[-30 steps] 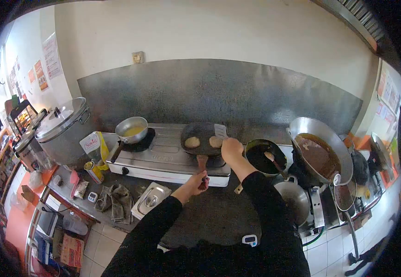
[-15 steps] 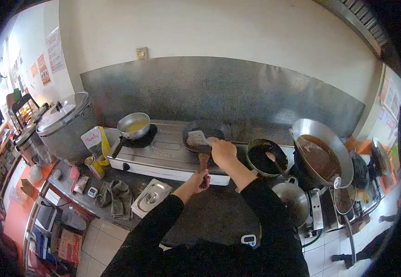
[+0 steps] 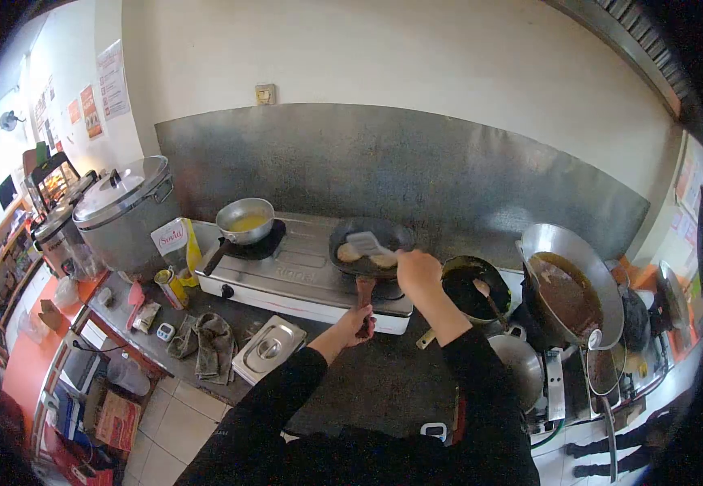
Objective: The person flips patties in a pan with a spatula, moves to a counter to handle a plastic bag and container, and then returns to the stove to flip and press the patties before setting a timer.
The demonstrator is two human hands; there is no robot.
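My left hand is closed around the brown handle of a dark frying pan on the right burner of the white-sided stove. My right hand grips a spatula, its pale flat blade angled over the pan. Two pale, roundish pieces of food lie in the pan, one piece left of the blade and another piece near its lower right, partly covered by the spatula.
On the stove's left burner sits a small pot of yellow liquid. To the right are a dark pan with a wooden spoon and a large wok of brown liquid. A lidded steel container and cloth lie in front.
My right hand and the spatula have shifted slightly right over the pan, and two food pieces now show. My left hand stays on the handle. The whole view has shifted a little.
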